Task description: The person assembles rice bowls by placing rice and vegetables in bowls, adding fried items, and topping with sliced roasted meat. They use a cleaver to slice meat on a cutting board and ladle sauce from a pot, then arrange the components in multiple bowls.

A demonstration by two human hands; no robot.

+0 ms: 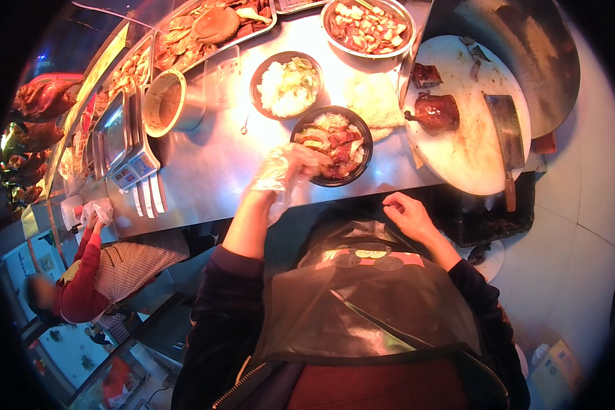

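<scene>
My left hand (pixel 292 166), in a clear plastic glove, reaches over the left rim of a black bowl (pixel 367 159). Its fingers are drawn together against slices of glossy roast meat (pixel 342 145), which lie on rice with pale green vegetables; what is between the fingertips is hidden. Bare and loosely curled, my right hand (pixel 410 215) is just off the counter's front edge, with nothing visible in it. Behind the first bowl stands a second black bowl (pixel 255 96) of white rice (pixel 280 89) and chopped cabbage (pixel 301 78).
At right a round white chopping board (pixel 465 164) carries a roast bird piece (pixel 437 113) and a cleaver (pixel 506 130). A metal bowl of chopped meat (pixel 369 31), a tilted tub (pixel 191 102) and a scale (pixel 135 167) stand on the counter. Another person (pixel 82 294) is at far left.
</scene>
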